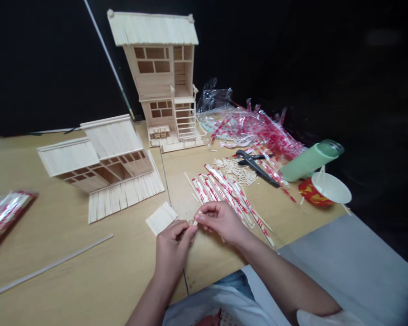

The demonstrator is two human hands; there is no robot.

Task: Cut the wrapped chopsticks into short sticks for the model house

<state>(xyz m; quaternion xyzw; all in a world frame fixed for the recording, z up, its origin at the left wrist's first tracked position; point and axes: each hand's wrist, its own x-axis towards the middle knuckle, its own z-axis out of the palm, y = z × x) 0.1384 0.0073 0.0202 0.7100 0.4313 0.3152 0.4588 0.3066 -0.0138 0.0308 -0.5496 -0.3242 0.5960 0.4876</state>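
small wooden pieces (pixel 195 222), pale and thin, are held between both hands near the table's front edge; fingers hide their exact number. the left hand (pixel 175 240) points away from the body, thumb and forefinger pinched together on them; the right hand (pixel 221 221) reaches across from the right, fingers curled, its fingertips likewise closed on them. one flat panel (pixel 160 219) of ridged sticks lies beside the left hand. beyond are two slatted models, a tall house (pixel 154 85) and a low house (pixel 117 136), plus one smooth green bottle (pixel 304 162).
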